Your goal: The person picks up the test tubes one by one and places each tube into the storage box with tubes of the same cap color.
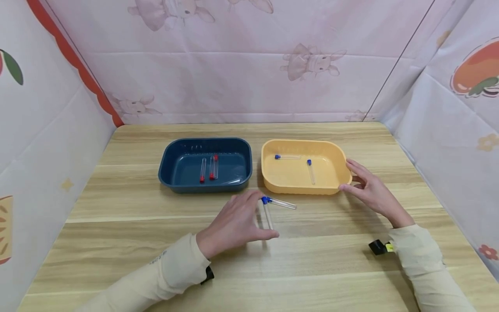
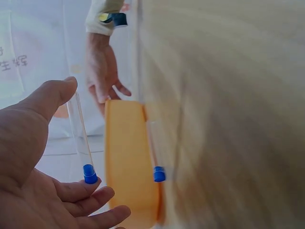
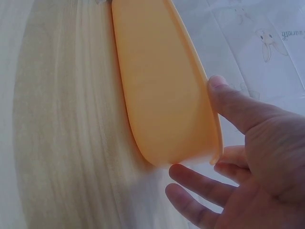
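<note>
My left hand (image 1: 235,220) holds a clear test tube (image 1: 268,217) with a blue cap lengthwise between thumb and fingertips, over the table. In the left wrist view the thumb meets the clear end and a fingertip meets the blue cap (image 2: 89,174). Just beyond it, another blue-capped test tube (image 1: 283,203) lies on the table before the yellow tray (image 1: 300,189). My right hand (image 1: 373,191) grips the right end of that tray, thumb and fingers spread about its corner, as the right wrist view shows. Two blue-capped tubes (image 1: 311,173) lie inside the tray.
A dark blue tray (image 1: 206,189) stands left of the yellow one and holds several red-capped tubes (image 1: 202,170). Both rest on a wood-grain table (image 1: 128,255). Printed cloth walls (image 1: 241,86) enclose its back and sides.
</note>
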{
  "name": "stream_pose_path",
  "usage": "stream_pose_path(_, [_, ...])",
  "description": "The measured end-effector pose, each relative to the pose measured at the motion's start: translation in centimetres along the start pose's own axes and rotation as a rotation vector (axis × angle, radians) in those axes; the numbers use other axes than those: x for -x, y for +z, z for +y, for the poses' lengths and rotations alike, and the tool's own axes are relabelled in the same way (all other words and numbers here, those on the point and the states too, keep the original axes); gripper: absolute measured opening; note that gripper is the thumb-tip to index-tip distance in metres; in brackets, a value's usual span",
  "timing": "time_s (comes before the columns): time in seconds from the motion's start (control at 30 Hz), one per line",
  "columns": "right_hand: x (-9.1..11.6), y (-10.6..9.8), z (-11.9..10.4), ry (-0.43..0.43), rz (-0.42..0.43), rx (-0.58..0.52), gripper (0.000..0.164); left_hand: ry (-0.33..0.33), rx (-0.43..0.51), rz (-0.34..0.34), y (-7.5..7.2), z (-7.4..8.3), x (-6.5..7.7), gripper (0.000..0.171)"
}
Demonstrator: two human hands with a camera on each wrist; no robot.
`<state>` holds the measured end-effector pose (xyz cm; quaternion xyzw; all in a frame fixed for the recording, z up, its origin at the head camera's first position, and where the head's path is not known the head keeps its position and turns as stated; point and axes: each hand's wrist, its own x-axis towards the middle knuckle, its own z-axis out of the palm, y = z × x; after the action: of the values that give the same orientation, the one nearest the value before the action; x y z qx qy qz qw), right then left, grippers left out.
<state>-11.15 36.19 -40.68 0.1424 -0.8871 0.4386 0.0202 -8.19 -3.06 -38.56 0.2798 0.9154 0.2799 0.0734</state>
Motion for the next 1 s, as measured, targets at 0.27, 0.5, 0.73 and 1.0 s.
stream_pose_path(0.27, [-0.1,0.0,0.1,-0.015,0.005,-0.008,0.074,0.062,-0.021,0.041,-1.4,0.8,-1.2,0.096])
stream_pose_path(0.5, [-0.1,0.0,0.0,-0.01,0.002,-0.014,0.074,0.094,-0.023,0.047,-2.0,1.5,-2.6,0.092])
stream_pose_path(0.73, [0.0,0.1,0.0,-0.006,0.002,-0.017,0.075,0.107,0.041,0.045,-2.1,1.6,-4.0,0.089])
stream_pose_path(1.0, [0.0,0.0,0.0,-0.002,0.002,-0.009,0.075,0.117,0.054,0.037,-2.5,1.9,-6.2,0.096])
